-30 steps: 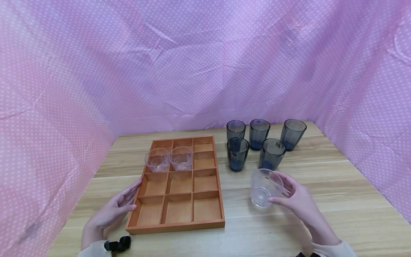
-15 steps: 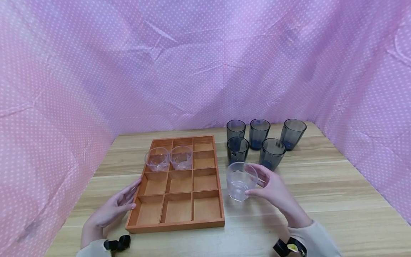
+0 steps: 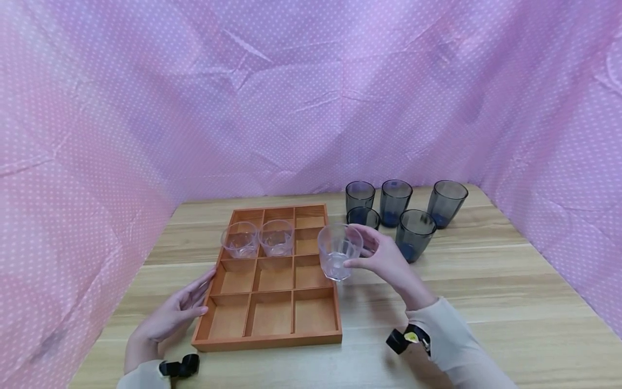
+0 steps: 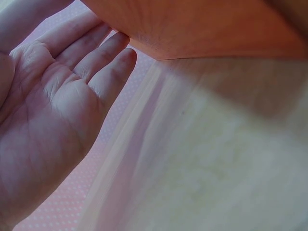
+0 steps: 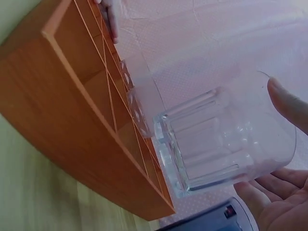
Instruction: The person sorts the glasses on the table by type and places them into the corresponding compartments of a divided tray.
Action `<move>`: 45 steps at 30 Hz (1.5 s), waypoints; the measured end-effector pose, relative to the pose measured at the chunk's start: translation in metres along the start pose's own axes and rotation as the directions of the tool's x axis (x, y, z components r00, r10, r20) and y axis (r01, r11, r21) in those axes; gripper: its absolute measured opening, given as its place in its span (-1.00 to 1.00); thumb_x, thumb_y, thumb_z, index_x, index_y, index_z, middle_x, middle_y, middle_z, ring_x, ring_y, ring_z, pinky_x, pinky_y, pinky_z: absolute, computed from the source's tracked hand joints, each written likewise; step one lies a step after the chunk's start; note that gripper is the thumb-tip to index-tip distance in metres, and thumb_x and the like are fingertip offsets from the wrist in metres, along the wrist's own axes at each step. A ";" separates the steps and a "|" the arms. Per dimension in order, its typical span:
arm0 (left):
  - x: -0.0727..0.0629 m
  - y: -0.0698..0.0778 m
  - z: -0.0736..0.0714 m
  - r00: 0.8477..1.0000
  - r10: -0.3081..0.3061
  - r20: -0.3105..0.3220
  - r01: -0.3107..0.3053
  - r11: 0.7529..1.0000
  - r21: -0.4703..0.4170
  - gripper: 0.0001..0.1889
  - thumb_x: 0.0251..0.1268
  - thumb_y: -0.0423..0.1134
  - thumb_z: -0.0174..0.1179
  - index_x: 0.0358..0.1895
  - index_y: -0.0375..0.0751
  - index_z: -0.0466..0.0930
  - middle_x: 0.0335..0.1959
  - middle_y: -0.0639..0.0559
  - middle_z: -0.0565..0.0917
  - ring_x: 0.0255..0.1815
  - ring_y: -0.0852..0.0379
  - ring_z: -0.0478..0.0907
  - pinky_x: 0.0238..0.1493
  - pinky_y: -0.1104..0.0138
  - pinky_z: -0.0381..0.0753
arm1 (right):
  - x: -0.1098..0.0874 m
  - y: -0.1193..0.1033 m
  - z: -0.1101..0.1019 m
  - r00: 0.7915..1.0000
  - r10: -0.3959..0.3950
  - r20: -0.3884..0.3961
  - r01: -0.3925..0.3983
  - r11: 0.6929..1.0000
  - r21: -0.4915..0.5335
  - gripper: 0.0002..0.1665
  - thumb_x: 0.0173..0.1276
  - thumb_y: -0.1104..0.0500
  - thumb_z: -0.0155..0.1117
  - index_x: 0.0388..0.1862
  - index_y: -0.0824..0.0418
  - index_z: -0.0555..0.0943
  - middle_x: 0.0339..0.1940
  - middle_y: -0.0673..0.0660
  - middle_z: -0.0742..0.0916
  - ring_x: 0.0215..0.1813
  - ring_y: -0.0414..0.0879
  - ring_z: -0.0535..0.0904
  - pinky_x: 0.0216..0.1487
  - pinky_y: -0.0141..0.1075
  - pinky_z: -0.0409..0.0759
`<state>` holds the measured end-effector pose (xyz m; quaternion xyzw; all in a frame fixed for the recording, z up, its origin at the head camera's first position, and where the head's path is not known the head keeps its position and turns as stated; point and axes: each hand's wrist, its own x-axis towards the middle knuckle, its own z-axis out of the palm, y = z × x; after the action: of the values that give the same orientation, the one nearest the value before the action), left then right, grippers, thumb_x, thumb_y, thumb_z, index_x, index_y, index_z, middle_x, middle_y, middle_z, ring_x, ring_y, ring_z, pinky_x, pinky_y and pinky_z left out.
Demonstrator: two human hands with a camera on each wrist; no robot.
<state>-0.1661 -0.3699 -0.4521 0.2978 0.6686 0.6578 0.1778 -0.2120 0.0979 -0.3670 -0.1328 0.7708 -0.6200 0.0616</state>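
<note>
My right hand point(image 3: 384, 262) holds a clear glass point(image 3: 337, 254) by its side, thumb on the near side. The glass is upright, raised over the right edge of a wooden compartment tray point(image 3: 269, 343). Its faceted thick base shows in the right wrist view, where the clear glass point(image 5: 211, 139) is apart from the tray. Two more clear glasses, one on the left point(image 3: 241, 240) and one beside it point(image 3: 277, 239), stand in the second row from the back. My left hand point(image 3: 170, 313) rests against the tray's left side, its fingers point(image 4: 103, 57) fairly straight and touching the wall.
Several dark grey tumblers point(image 3: 415, 232) stand at the back right of the wooden table point(image 3: 486, 302). One tumbler point(image 3: 363, 216) is partly hidden behind my right hand. A pink dotted cloth point(image 3: 311, 108) hangs around the table's back and sides.
My right hand has carried the clear glass leftward and upward, from the table right of the tray to its right edge. The left hand and tray stay in place.
</note>
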 end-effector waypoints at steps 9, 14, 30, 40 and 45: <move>-0.001 0.002 0.001 1.000 -0.009 0.011 0.010 1.000 -0.025 -0.24 0.40 -0.63 -0.15 0.51 -0.44 -0.41 0.61 0.15 -0.23 0.50 0.59 -0.07 0.37 0.68 0.06 | 0.026 -0.007 0.019 1.000 -0.020 -0.010 0.020 1.000 0.012 -0.05 0.00 0.31 0.55 0.40 0.21 0.35 0.40 0.21 0.49 0.43 0.09 0.39 0.38 -0.13 0.41; 0.000 0.001 0.000 1.000 -0.022 -0.004 0.022 1.000 0.006 -0.23 0.40 -0.61 -0.13 0.52 -0.40 -0.38 0.61 0.00 -0.30 0.50 0.59 -0.07 0.38 0.67 0.07 | 0.040 -0.008 0.026 0.999 -0.017 -0.030 0.017 1.000 -0.015 -0.02 0.00 0.26 0.57 0.42 0.18 0.34 0.43 0.16 0.47 0.48 0.03 0.33 0.42 -0.15 0.37; -0.001 0.003 -0.001 0.997 -0.074 -0.025 0.075 0.996 0.039 -0.23 0.42 -0.57 -0.12 0.53 -0.38 -0.39 0.61 0.03 -0.31 0.48 0.63 -0.06 0.35 0.70 0.09 | 0.068 0.003 0.044 0.989 -0.084 -0.120 0.080 0.996 -0.039 -0.03 0.00 0.22 0.58 0.42 0.13 0.34 0.43 0.11 0.48 0.46 -0.02 0.36 0.40 -0.22 0.39; -0.002 0.002 0.002 0.994 -0.101 -0.044 0.104 0.993 0.060 -0.23 0.43 -0.55 -0.10 0.53 -0.37 -0.39 0.61 0.00 -0.32 0.46 0.66 -0.04 0.34 0.72 0.09 | 0.074 0.013 0.052 0.987 -0.068 -0.143 0.065 0.998 -0.026 0.00 -0.03 0.26 0.58 0.43 0.18 0.33 0.44 0.14 0.47 0.48 0.01 0.33 0.43 -0.17 0.37; -0.002 0.002 0.003 0.994 -0.094 -0.051 0.097 0.992 0.076 -0.22 0.42 -0.53 -0.08 0.54 -0.36 -0.36 0.61 0.04 -0.29 0.47 0.65 -0.04 0.34 0.71 0.10 | 0.074 0.017 0.055 0.987 -0.049 -0.150 0.039 0.997 -0.072 -0.01 -0.02 0.22 0.59 0.42 0.15 0.35 0.42 0.15 0.49 0.45 0.03 0.37 0.42 -0.14 0.38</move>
<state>-0.1618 -0.3691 -0.4503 0.2565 0.7115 0.6286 0.1812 -0.2705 0.0292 -0.3902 -0.1041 0.7911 -0.6026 -0.0156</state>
